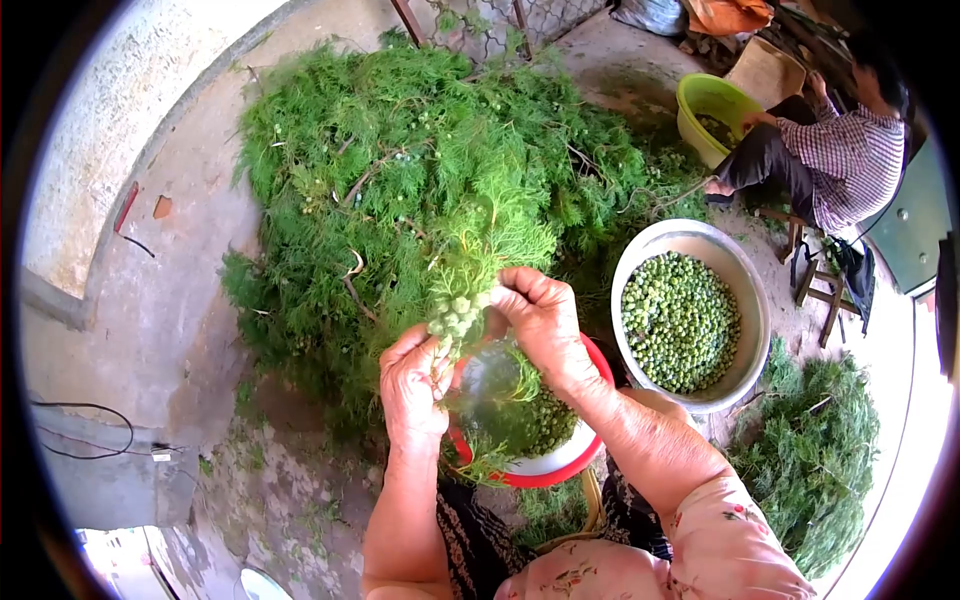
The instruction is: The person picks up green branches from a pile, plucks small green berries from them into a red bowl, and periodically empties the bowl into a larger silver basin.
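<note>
the left hand is closed around the low end of a sprig. its fingers are curled tight on the stem. the right hand holds the same sprig from the other side, with the thumb and fingers pinched together on it. the sprig stands up between the two hands, and its soft green top leans toward the big heap. a bunch of little green balls grows on the sprig, right between the hands.

under the hands sits a red bowl. it rests on the person's lap, and there are green balls and bits of leaf in it. the sprig is just above this bowl.

beside the right hand stands a big metal bowl on the ground. it is nearly full of the same green balls.

in front of the hands lies a big heap of green branches, spread wide over the grey floor. a small pile of branches lies on the right, near the metal bowl.

far off at the top right another person sits low in a checked shirt. a green tub stands next to that person, well apart from the hands.

a thin black cable runs along the floor on the left.
</note>
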`<state>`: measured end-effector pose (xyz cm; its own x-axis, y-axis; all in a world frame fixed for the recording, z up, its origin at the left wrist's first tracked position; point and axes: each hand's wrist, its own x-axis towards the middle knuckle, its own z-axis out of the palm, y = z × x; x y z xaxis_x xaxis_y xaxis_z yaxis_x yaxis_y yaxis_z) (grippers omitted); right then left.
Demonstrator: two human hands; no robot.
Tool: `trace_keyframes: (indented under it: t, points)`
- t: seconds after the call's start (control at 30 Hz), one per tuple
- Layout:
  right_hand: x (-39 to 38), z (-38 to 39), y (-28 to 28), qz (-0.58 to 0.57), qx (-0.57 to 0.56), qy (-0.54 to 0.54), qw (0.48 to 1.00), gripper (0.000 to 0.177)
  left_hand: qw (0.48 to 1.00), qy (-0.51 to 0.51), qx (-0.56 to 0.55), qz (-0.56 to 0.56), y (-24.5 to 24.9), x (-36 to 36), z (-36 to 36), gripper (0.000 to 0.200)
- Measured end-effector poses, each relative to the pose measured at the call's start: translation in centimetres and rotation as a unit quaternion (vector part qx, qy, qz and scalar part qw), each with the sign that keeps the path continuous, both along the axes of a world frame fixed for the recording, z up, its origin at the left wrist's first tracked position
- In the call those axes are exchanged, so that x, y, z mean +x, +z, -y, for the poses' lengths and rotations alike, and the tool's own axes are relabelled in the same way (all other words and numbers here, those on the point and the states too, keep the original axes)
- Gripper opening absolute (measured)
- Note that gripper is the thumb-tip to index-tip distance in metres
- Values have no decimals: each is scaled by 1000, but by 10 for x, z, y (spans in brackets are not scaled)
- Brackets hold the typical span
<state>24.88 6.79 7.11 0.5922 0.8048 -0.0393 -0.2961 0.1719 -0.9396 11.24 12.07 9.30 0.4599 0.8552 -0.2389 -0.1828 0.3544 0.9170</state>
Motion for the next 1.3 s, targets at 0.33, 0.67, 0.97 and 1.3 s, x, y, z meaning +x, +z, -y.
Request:
trace_keyframes:
  t: [0.33,0.67,0.97,1.3]
  points:
    - [11,8,14,-182,-87,-48,978,11,997,-3,-25,72,-13,7,1,13]
    - [26,23,28,-271,116,94,951,12,997,45,-13,63,-9,5,-3,11]
    - [-13,29,24,8,-90,188,978,20,996,74,13,55,-3,16,9,9]
    - [-19,18,-7,-120,76,200,969,11,992,25,-11,127,-16,6,6,8]
